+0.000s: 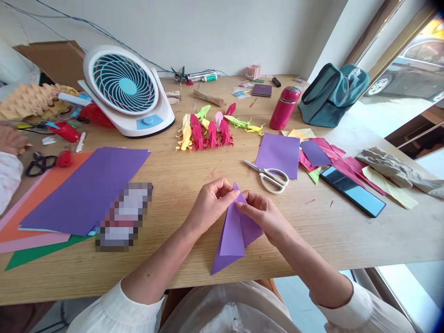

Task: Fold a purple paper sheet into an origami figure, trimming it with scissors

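Note:
A folded purple sheet of paper is held between my two hands near the table's front edge, its narrow tip pointing away from me. My left hand pinches the left side of that tip with thumb and fingers. On the right side, my right hand grips the paper just below the tip, thumb on top and fingers behind. Layered flaps widen toward me. White-handled scissors lie beyond my right hand, beside a flat purple sheet.
Folded paper figures stand mid-table. A fan and stacked coloured paper are on the left, near a pixelated object. A pink flask, teal bag, paper scraps and phone lie right. Another person's hand shows far left.

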Demonstrator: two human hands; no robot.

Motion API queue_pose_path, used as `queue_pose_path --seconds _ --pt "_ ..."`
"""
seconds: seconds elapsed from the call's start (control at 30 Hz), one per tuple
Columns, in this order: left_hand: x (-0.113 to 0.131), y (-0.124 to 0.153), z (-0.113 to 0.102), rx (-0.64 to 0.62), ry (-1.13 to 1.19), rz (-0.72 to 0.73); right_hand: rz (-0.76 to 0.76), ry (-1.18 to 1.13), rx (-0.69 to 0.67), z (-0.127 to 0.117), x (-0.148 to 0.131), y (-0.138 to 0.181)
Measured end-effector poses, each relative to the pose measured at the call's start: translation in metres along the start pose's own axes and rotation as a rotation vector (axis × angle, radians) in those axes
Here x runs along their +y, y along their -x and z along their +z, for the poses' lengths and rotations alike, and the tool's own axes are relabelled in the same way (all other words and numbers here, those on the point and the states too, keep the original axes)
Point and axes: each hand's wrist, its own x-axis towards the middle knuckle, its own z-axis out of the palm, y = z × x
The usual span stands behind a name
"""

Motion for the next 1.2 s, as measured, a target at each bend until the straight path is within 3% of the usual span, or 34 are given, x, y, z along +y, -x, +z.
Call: queue_pose_path --seconds 0.1,0.27,0.43,0.77,1.2 --pt "0.002 -0.001 -0.003 0.015 0.034 0.003 -0.013 0.066 -0.023 0.0 -0.003 -0.003" --pt "-0.004 -0.001 -0.007 -0.031 0.048 0.003 -0.24 0.192 0.077 -0.007 -0.018 -0.019" --pt "-0.014 0.001 -0.005 -0.036 0.039 -0.084 -0.298 0.289 -0.003 -0.01 -0.022 -0.037" --pt "-0.01 0.006 0.001 -0.057 0.123 -0.327 -0.232 0.107 0.097 -0.006 -0.011 -0.041" --pt "-0.01 0.008 0.001 -0.105 0.13 -0.438 -0.23 0.021 0.155 -0.011 -0.012 -0.043"
